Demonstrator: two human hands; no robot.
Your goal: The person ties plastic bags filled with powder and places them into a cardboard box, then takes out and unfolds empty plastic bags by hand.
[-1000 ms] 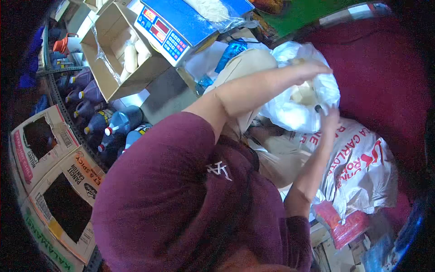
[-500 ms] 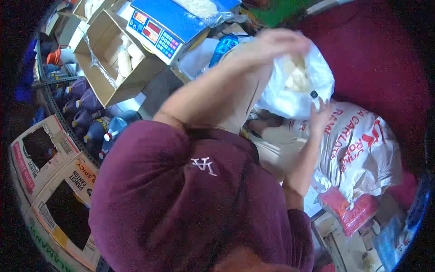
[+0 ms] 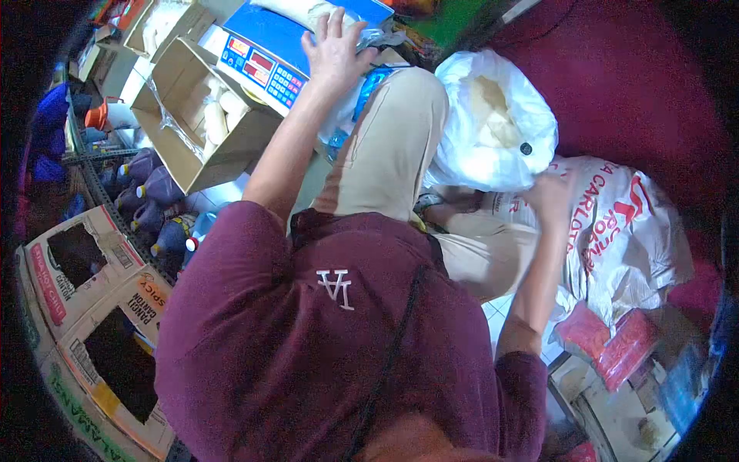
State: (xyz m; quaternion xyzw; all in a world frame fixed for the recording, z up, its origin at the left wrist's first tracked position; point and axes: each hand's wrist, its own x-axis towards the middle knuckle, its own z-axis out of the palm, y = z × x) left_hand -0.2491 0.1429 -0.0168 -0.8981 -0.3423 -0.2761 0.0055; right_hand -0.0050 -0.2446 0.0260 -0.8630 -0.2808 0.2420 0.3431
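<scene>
My left hand (image 3: 335, 52) is open, fingers spread, over the edge of a blue digital scale (image 3: 265, 32), beside a clear bag of pale powder (image 3: 296, 9) lying on it. Whether its fingertips touch the bag is unclear. My right hand (image 3: 548, 199) is by the lower edge of a white plastic bag (image 3: 462, 158), its fingers blurred. Inside that open bag is pale powder (image 3: 496, 123), with a small round black object (image 3: 526, 148) near the rim.
A printed white sack (image 3: 616, 223) lies at right, above red packets (image 3: 620, 346). An open cardboard box (image 3: 173, 115) with filled pale bags (image 3: 215, 127) stands left of the scale. Dark bottles (image 3: 158, 185) and noodle cartons (image 3: 85, 262) line the left side. My bent knee (image 3: 416, 92) rises centrally.
My left hand has moved left from above the white bag to the scale. My right hand has shifted slightly down, away from the black object. The view has shifted a little.
</scene>
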